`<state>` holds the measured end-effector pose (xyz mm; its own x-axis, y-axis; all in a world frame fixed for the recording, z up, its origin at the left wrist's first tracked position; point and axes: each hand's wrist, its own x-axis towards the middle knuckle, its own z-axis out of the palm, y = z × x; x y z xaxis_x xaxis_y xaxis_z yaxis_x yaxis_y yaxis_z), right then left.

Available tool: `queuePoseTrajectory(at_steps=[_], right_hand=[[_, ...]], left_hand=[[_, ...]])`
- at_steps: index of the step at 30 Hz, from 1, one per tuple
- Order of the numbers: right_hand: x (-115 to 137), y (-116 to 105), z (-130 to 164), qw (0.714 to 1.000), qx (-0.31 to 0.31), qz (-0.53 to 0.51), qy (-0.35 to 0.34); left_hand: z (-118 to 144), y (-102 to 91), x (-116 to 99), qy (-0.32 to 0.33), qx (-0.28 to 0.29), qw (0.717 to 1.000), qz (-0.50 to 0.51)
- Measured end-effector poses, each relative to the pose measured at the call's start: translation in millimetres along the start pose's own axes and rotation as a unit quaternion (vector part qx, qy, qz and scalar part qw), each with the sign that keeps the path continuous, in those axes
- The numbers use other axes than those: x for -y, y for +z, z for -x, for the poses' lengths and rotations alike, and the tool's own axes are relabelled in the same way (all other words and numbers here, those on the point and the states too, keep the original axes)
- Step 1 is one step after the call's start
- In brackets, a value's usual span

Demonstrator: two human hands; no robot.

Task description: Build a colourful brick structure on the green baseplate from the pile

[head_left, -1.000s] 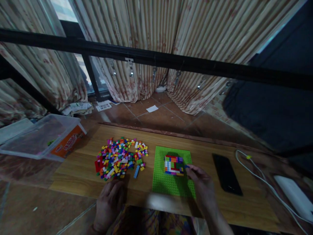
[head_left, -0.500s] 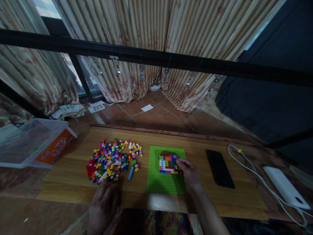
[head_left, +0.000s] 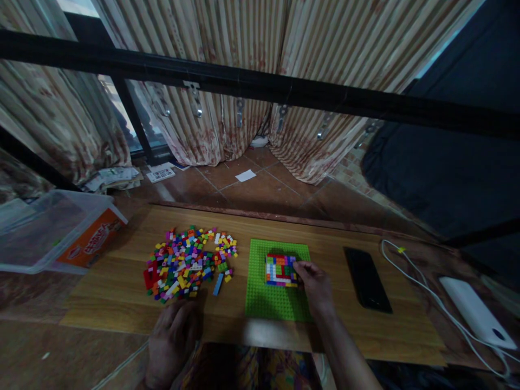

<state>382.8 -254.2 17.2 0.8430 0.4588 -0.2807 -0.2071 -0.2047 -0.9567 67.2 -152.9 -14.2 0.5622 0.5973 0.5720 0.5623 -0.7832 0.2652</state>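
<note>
My right hand (head_left: 314, 281) lies on the green baseplate (head_left: 276, 300), its fingertips bunched against the right edge of the small brick block (head_left: 280, 269); whether a loose piece is pinched between them I cannot tell, the fingers hide it. My left hand (head_left: 173, 338) rests palm down at the near edge of the counter (head_left: 122, 292), fingers loosely curled and holding nothing, just short of the heap of loose bricks (head_left: 187, 262).

That heap spreads over the left half of the counter, a jumble of red, yellow, blue, green, pink and white pieces, with one longer blue brick (head_left: 218, 284) lying apart at its right rim, between the pile and the baseplate. Right of the baseplate a black phone (head_left: 368, 279) lies flat, well clear of my hand. Farther right a white cable (head_left: 422, 287) trails across the corner towards a white power bank (head_left: 475, 311). Off the left end of the counter sits a clear plastic box (head_left: 49, 233) with an orange label. Beyond the counter are tiled floor, some papers (head_left: 114, 177), striped curtains (head_left: 227, 32) and a black bar (head_left: 260, 89) crossing the view. Nothing lies between my right hand and the block.

The block sits in the upper middle of the baseplate, roughly square and low, its top a patchwork of red, white, yellow, green, blue and purple bricks. The rest of the plate around it is bare green studs.
</note>
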Motion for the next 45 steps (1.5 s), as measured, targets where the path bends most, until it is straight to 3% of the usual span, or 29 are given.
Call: queuePoseTrajectory(at_steps=[13, 18, 28, 31, 38, 41, 45], right_hand=[[-2, -3, 4, 1.0, 0.005, 0.006, -0.026], [-9, -2, -1, 0.993, 0.027, 0.066, -0.094], [-15, -9, -1, 0.98, 0.019, 0.161, -0.119], [-10, -13, 2, 0.959, 0.032, 0.234, -0.156], [3, -19, 1, 0.854, 0.067, 0.434, -0.28], [5, -19, 0, 0.839, 0.073, 0.454, -0.291], [6, -21, -1, 0.84, 0.074, 0.45, -0.294]], left_hand=[[0, 0.4, -1, -0.003, 0.009, 1.0, 0.008], [1, 0.7, -1, -0.004, 0.004, 1.0, 0.011], [-1, -0.6, -1, 0.001, 0.006, 1.0, 0.003], [-1, -0.2, -2, 0.0, 0.004, 1.0, 0.003], [-4, -3.8, -4, -0.003, 0.002, 1.0, 0.001], [-5, -4.6, -5, -0.004, 0.004, 1.0, -0.001], [-6, -3.8, -6, -0.01, 0.005, 1.0, 0.005]])
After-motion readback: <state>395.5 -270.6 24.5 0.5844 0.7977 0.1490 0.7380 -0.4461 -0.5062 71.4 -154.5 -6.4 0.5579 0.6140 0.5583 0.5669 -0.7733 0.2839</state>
